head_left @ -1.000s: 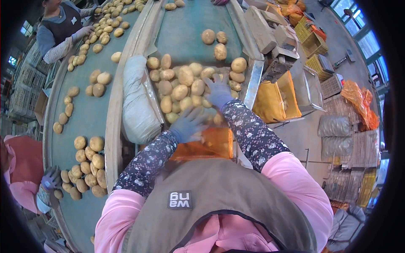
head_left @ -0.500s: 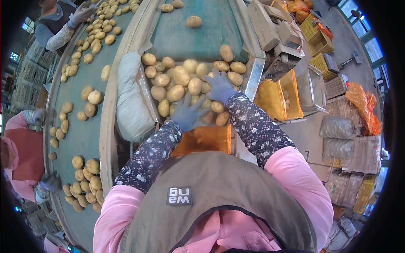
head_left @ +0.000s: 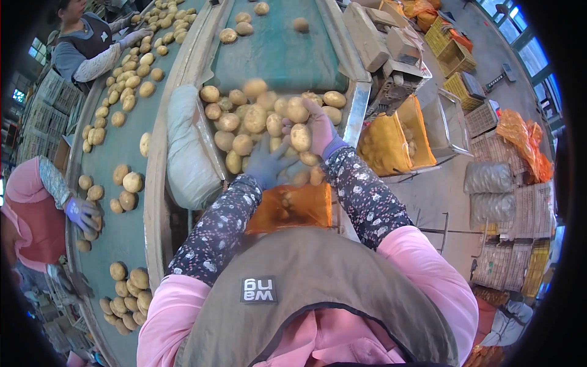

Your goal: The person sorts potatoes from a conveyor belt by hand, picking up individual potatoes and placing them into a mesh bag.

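Potatoes (head_left: 242, 144) are heaped at the low end of the green conveyor belt (head_left: 281, 58) in front of me. My left hand (head_left: 267, 164), in a blue-grey glove, rests against the near side of the heap, fingers spread. My right hand (head_left: 320, 129), also gloved, is turned with its palm inward and curls around a potato (head_left: 300, 137); another potato (head_left: 298, 110) sits against its fingertips. Below my hands an orange mesh bag (head_left: 318, 205) hangs with some potatoes inside. Blurred potatoes lie between my hands and the bag's mouth.
A grey padded cushion (head_left: 188, 147) borders the heap on the left. Beyond it runs a second belt (head_left: 101, 244) with potatoes, where co-workers reach in. At right stand a motor housing (head_left: 397, 85), a yellow mesh bag (head_left: 385, 144) and a metal frame (head_left: 449, 122).
My right hand has turned palm inward and taken hold of a potato. My left hand stays nearly in place. More potatoes have come down the belt; a co-worker's hand at left now reaches over the second belt.
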